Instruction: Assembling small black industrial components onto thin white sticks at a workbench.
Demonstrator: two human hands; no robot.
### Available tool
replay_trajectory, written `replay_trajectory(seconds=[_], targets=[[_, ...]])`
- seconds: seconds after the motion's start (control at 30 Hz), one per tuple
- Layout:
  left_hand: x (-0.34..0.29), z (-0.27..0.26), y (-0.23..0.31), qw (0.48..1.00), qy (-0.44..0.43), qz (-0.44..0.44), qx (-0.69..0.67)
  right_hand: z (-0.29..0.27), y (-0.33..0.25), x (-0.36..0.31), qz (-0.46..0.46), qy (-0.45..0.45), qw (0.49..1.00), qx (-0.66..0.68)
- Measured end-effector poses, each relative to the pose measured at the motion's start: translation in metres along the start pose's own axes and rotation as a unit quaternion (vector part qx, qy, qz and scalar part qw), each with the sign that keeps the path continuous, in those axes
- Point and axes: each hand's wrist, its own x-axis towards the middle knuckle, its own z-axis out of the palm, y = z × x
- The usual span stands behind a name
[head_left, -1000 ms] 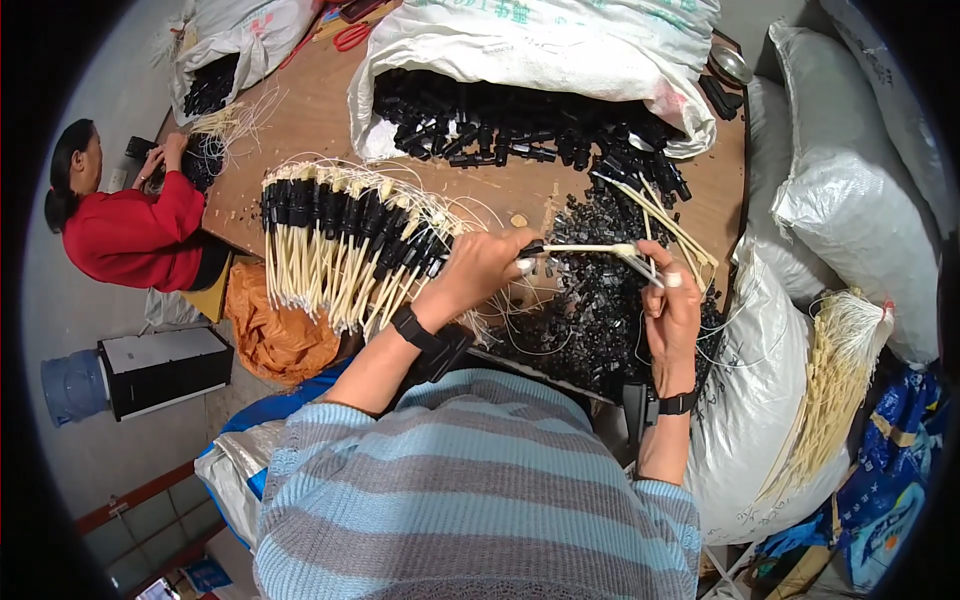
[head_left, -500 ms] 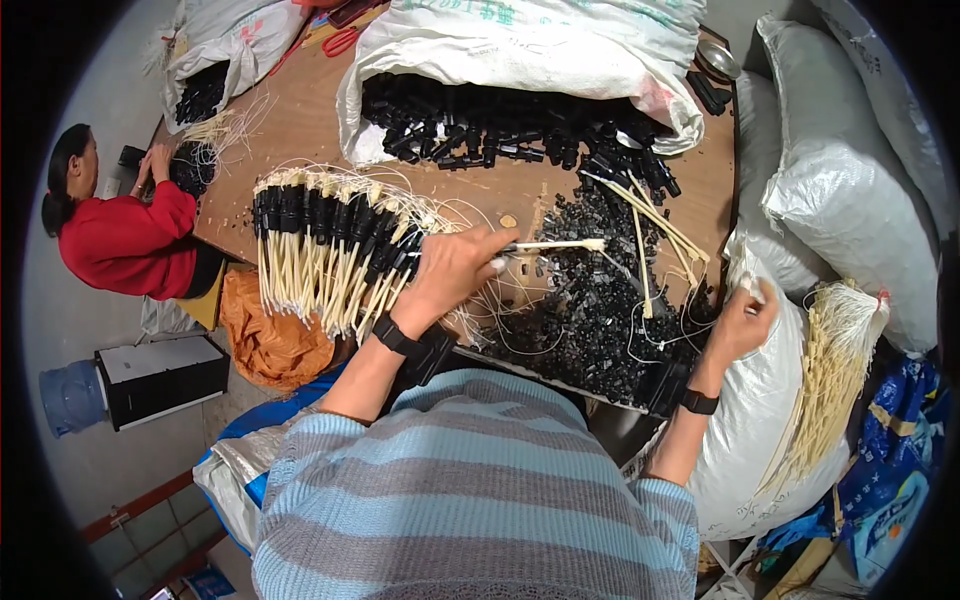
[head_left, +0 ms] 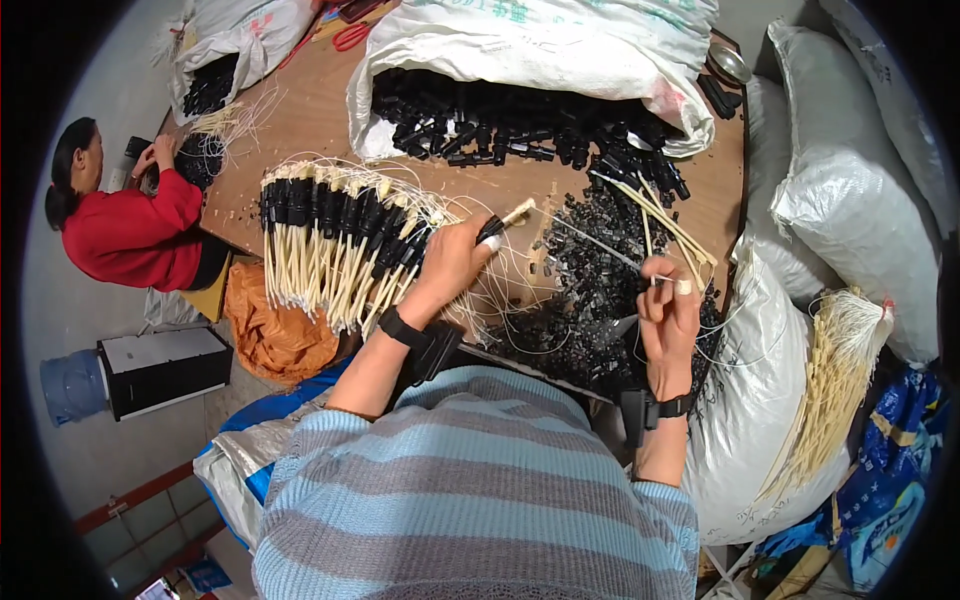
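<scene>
My left hand (head_left: 455,262) is closed round a short black plastic tube (head_left: 492,230), with a cream-coloured tuft end (head_left: 520,211) sticking out to the right. My right hand (head_left: 668,315) pinches a thin greyish rod or taut cord (head_left: 595,240), whose far tip points at that cream end, a little apart from it as far as I can see. White string trails below my right fingers. Left of my left hand lies a fanned bundle of cream sticks (head_left: 300,270) with black tubes on their upper ends. Loose cream sticks (head_left: 660,222) rest beyond my right hand.
Small black parts (head_left: 575,330) cover the wooden table (head_left: 300,125) at its near right. A white sack (head_left: 530,50) spills black tubes (head_left: 560,150) at the back. Full sacks (head_left: 850,180) stand right, one bearing a cream stick bundle (head_left: 825,400). A person in red (head_left: 130,220) works at the left.
My right hand has swung left and in from the sack side to over the black parts. The long pale stick stretching from my left hand is now drawn back to a short cream end.
</scene>
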Motion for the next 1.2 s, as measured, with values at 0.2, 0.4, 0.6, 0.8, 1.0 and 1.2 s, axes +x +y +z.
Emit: replay_trajectory(seconds=[0.2,0.4,0.6,0.8,1.0,1.2], targets=[[0.003,0.033,0.035,0.874,-0.147,-0.092,-0.455,0.037,0.055,-0.002,-0.110,-0.132,0.651,-0.739],[-0.003,0.021,0.031,0.980,-0.090,0.007,-0.175,0.034,0.054,-0.002,-0.144,-0.071,0.729,-0.666],[-0.010,0.015,0.030,0.993,-0.022,0.113,-0.024,0.041,0.049,0.001,-0.175,-0.028,0.706,-0.685],[-0.009,0.016,0.030,0.989,-0.025,0.147,-0.026,0.039,0.050,0.002,-0.166,-0.038,0.703,-0.690],[-0.009,0.018,0.034,0.985,-0.060,0.161,-0.023,0.042,0.050,-0.001,-0.122,-0.061,0.698,-0.703],[-0.005,0.017,0.037,0.991,-0.077,0.073,-0.087,0.036,0.052,-0.003,-0.118,-0.057,0.725,-0.676]])
